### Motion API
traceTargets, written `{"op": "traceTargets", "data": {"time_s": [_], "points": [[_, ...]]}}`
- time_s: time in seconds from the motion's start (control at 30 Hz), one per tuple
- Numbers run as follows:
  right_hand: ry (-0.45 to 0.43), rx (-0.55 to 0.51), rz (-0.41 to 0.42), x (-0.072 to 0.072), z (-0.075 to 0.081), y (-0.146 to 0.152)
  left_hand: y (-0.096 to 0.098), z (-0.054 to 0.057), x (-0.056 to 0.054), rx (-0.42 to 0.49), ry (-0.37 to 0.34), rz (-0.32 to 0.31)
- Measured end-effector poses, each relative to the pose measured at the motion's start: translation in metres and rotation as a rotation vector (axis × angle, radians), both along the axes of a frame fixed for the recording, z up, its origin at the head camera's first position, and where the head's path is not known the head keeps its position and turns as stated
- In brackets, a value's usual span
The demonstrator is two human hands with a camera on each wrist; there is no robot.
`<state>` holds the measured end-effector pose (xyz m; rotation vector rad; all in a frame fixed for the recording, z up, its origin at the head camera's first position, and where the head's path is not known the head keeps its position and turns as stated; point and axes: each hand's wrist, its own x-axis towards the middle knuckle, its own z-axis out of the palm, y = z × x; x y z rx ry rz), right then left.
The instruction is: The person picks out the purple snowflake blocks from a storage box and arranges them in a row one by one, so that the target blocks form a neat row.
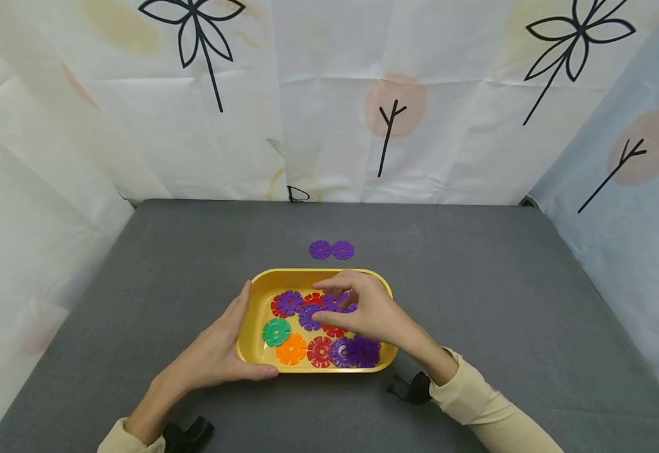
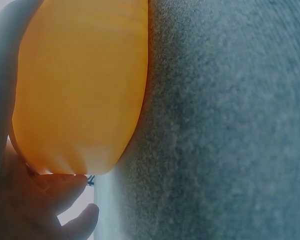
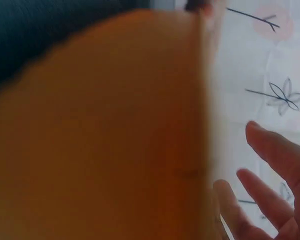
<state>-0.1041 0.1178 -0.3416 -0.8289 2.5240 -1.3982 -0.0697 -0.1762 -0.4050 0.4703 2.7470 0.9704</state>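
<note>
A yellow tray (image 1: 306, 271) holds flower-shaped plastic discs: a green disc (image 1: 276, 331), an orange disc (image 1: 292, 349), several red and several purple discs (image 1: 289, 302). My left hand (image 1: 210, 355) holds the tray's left end, thumb along the near side; the left wrist view shows its fingers (image 2: 72, 192) against the tray wall. Over the right half of the tray hovers my right hand (image 1: 371, 311), thumb and fingers apart, covering some discs. No disc shows between those fingers in the right wrist view, where the tray wall (image 3: 100, 125) fills the left side.
Beyond the tray's far rim, two purple discs (image 1: 332, 250) lie side by side, edges meeting, on the grey table (image 1: 465, 264). White printed cloth (image 1: 329, 126) hangs behind the table and along both sides. Each wrist wears a black strap mount (image 1: 416, 389).
</note>
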Motion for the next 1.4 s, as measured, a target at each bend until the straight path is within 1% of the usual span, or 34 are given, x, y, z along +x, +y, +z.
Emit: {"op": "traceTargets", "data": {"time_s": [0.13, 0.23, 0.37, 0.5, 0.77, 0.93, 1.1, 1.23, 1.33, 1.4], "points": [[-0.015, -0.028, -0.021, 0.003, -0.018, -0.01, 0.002, 0.001, 0.0, -0.008, -0.003, 0.003], [-0.033, -0.018, -0.045, 0.002, -0.029, -0.017, 0.005, 0.002, -0.001, -0.01, -0.011, 0.004], [-0.048, 0.056, -0.081, -0.001, -0.041, -0.024, 0.008, 0.003, -0.001, -0.01, -0.034, 0.014], [-0.052, 0.152, -0.099, -0.004, -0.048, -0.028, 0.009, 0.002, -0.002, -0.001, -0.044, 0.015], [-0.064, 0.303, -0.116, -0.009, -0.053, -0.032, 0.009, 0.003, -0.002, 0.003, -0.04, 0.012], [-0.067, 0.335, -0.107, -0.009, -0.053, -0.033, 0.009, 0.002, -0.002, 0.001, -0.045, 0.016], [-0.042, 0.366, -0.085, -0.008, -0.053, -0.032, 0.009, 0.002, -0.002, 0.004, -0.043, 0.015], [-0.009, 0.408, -0.046, -0.008, -0.053, -0.034, 0.008, 0.002, -0.002, 0.013, -0.031, 0.008], [0.05, 0.425, -0.018, -0.008, -0.053, -0.036, 0.007, 0.001, -0.002, 0.014, -0.019, 0.001], [0.085, 0.415, -0.013, -0.008, -0.053, -0.036, 0.007, 0.001, -0.002, 0.014, -0.013, -0.003]]}}
